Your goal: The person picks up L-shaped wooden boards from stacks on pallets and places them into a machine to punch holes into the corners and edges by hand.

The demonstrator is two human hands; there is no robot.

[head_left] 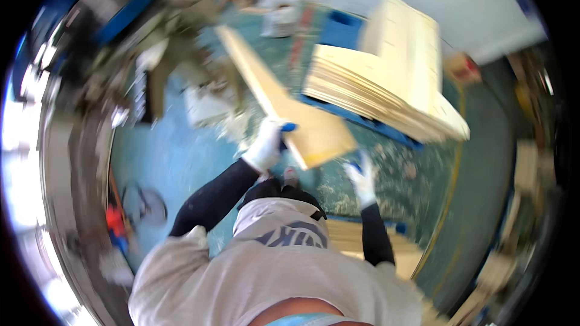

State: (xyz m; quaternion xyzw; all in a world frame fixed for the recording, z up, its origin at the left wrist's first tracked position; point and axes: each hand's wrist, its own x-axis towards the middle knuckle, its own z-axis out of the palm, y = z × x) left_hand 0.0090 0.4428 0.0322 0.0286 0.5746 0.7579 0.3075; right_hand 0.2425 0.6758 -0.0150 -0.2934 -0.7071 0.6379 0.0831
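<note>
My left hand [264,146], in a white glove with blue fingertips, is closed on the near left edge of a pale wooden board [317,130]. The board has a wide near end and a long narrow arm reaching away to the far left. My right hand [362,179], gloved alike, is off the board, just beyond its near right corner. Its fingers look stretched out and hold nothing I can see, though motion blurs them. Ahead to the right lies a stack of similarly shaped boards [386,78] on a blue pallet [344,27].
More pale boards [350,235] lie low beside my right side. A white roll or bag [280,15] stands at the back. Blurred machinery [193,54] fills the far left. A round dark object [151,206] and a red item [115,220] are on the left. A yellow line [450,199] marks the green floor.
</note>
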